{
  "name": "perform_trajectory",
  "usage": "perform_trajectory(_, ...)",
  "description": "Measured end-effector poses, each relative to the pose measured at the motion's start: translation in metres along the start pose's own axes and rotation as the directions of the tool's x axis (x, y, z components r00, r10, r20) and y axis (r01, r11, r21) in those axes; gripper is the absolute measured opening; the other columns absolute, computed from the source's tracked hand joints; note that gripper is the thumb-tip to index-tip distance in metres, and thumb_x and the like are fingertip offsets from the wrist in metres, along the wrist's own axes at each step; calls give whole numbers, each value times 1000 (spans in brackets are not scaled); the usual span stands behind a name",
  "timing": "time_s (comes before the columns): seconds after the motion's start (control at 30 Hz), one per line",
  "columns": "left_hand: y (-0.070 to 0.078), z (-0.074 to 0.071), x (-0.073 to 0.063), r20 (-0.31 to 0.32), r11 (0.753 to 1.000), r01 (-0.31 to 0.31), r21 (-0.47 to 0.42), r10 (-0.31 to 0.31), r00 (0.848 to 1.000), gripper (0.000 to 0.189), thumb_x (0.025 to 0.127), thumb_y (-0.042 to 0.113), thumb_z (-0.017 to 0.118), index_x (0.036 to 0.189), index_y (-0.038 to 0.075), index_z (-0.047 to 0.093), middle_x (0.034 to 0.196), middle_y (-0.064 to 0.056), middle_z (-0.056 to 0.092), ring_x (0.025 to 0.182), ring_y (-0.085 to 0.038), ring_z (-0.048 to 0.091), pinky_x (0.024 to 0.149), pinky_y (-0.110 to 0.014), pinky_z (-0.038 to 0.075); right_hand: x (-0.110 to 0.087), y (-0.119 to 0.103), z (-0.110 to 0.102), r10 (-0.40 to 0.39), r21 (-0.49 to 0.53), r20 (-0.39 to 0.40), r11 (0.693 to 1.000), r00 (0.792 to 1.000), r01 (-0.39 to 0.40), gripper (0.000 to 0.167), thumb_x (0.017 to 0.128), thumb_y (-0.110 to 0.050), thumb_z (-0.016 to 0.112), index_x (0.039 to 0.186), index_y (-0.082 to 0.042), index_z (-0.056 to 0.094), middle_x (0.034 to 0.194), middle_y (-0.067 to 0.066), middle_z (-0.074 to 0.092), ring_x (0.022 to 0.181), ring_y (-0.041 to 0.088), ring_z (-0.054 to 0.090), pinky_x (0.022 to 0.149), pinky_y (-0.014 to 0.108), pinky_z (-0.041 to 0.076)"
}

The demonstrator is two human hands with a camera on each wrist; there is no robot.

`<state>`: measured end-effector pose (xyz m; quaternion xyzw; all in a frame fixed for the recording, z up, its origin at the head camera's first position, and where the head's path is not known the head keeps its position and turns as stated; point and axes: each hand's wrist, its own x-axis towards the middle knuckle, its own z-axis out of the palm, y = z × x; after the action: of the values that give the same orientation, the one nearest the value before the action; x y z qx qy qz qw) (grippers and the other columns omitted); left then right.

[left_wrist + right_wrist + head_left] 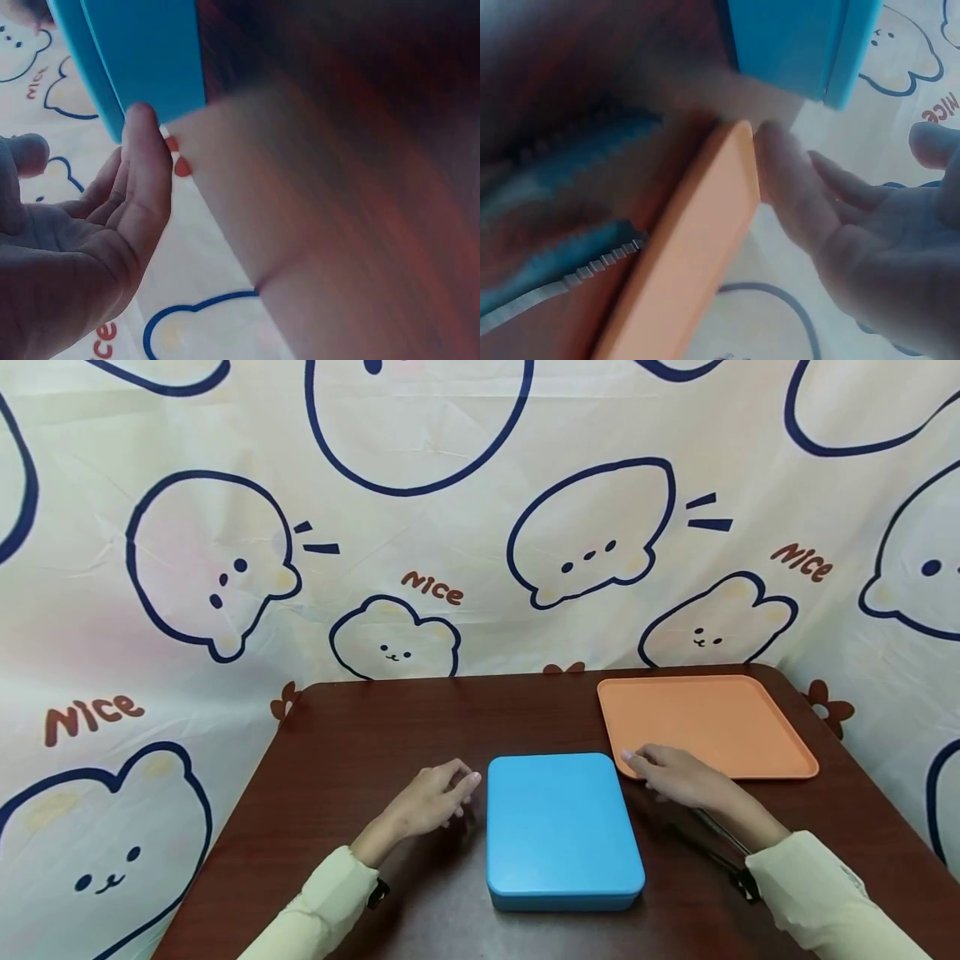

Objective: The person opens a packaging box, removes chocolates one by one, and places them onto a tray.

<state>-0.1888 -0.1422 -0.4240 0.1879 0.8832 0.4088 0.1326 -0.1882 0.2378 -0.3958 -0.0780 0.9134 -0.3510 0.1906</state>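
A closed light-blue box (561, 827) with rounded corners lies on the dark brown table, between the two hands. My left hand (431, 797) hovers just left of it, fingers loosely bent and holding nothing. In the left wrist view, the fingertips overlap the edge of the box (142, 60); I cannot tell if they touch. To the right of the box, my right hand (678, 774) is over the near left corner of an orange tray (712, 727), fingers relaxed around nothing. Below the right forearm lies a slim metal tool (720, 831) with toothed edges, resembling tongs (604, 262).
The brown table (375, 727) reaches back to a cream cloth (420, 543) printed with cartoon bears. This cloth also hangs along both sides. The orange tray sits at the back right of the table.
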Motion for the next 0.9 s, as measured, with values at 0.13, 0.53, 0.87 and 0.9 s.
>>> perform_trajectory(0.13, 3, 2, -4, 42, 990, 31, -134, -25, 999, 45, 106, 42, 47, 122, 1, 56, 99, -19, 67, 77, -25, 69, 62, -34, 60, -3, 3, 8, 62, 229, 60, 971, 996, -74, 65, 104, -51, 43, 129, 8, 49, 109, 20, 59, 91, 27, 63, 72, 42, 61)
perform_trajectory(0.53, 6, 11, -10, 142, 910, 149, -386, -101, 985, 35, 106, 27, 50, 125, -3, 51, 100, -22, 66, 77, -26, 71, 67, -40, 62, -7, 13, 20, 44, 415, 256, 897, 966, -151, 57, 105, -50, 41, 105, 4, 60, 88, 14, 67, 72, 23, 71, 60, 35, 61)
perform_trajectory(0.87, 5, 18, -13, 131, 878, 160, -451, -112, 985, 30, 105, 21, 52, 123, -3, 53, 101, -20, 64, 79, -25, 71, 67, -41, 62, -7, 12, 20, 51, 425, 276, 889, 960, -169, 50, 106, -44, 43, 102, 3, 62, 87, 14, 68, 72, 21, 72, 58, 32, 60)
perform_trajectory(0.9, 5, 19, -13, 131, 873, 163, -460, -115, 985, 30, 105, 20, 52, 123, -3, 53, 101, -20, 64, 80, -25, 71, 67, -41, 62, -7, 13, 21, 49, 428, 276, 888, 960, -168, 50, 106, -43, 44, 101, 3, 62, 86, 14, 68, 71, 21, 72, 58, 32, 60)
